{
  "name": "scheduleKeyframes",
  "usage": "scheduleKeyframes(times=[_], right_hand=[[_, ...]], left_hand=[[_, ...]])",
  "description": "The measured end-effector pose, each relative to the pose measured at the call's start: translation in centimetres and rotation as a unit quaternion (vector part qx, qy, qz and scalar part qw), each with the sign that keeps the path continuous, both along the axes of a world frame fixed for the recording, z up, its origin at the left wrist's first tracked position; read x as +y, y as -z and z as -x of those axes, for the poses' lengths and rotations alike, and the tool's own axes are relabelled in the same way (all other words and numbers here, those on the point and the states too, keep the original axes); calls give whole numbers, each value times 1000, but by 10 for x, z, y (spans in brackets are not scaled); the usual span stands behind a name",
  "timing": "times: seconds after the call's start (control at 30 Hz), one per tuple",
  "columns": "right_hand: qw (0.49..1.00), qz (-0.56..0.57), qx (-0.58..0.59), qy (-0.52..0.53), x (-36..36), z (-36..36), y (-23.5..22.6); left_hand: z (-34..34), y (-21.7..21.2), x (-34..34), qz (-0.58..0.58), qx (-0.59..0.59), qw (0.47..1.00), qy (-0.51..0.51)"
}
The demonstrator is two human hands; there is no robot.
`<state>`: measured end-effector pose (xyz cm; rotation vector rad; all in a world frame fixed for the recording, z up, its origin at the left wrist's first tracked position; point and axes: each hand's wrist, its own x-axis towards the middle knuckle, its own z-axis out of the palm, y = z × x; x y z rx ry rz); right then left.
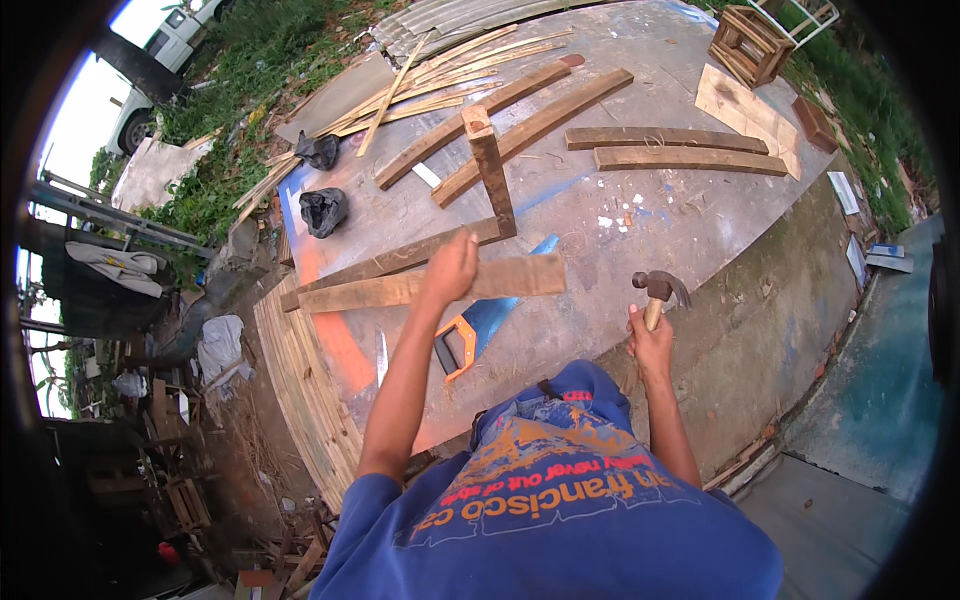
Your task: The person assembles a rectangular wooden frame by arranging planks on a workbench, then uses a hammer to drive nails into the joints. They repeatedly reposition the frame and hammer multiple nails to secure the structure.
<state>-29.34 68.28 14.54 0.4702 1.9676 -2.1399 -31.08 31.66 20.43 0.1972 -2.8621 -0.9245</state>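
Observation:
My left hand (pixel 450 268) grips the upper edge of a light wooden plank (pixel 520 277) that lies across a concrete slab (pixel 640 215). My right hand (pixel 650 345) is closed around the wooden handle of a claw hammer (pixel 660 287), held up with its head just right of the plank's end. Behind the plank a darker board (pixel 390 262) lies slanted, with a short post (pixel 490 170) lying across its right end. A handsaw (pixel 462 345) with an orange handle and blue blade lies under my left forearm.
Several long planks (pixel 680 148) and thin slats (pixel 440 75) lie on the far part of the slab. Two black bags (pixel 323 210) sit at its left edge. A wooden crate (pixel 750 45) stands at the far right. Stacked boards (pixel 300 390) border the left side, grass beyond.

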Motion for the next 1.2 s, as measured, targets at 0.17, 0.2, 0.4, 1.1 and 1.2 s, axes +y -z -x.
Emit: scheduleKeyframes(times=[0.17,0.2,0.4,1.1,1.2], right_hand=[[999,-27,-29,-3,-3,-9,23],[999,-29,-34,-8,-4,-15,26],[990,-119,-55,-52,5,-67,42],[976,-206,-66,8,-13,-186,56],[976,-203,-81,14,-14,-190,58]], left_hand=[[1,101,45,67,-141,987,34],[-2,119,51,70,-163,983,40],[-22,186,69,105,-226,968,42],[-26,219,140,-234,77,966,73],[-20,223,141,-224,70,969,70]])
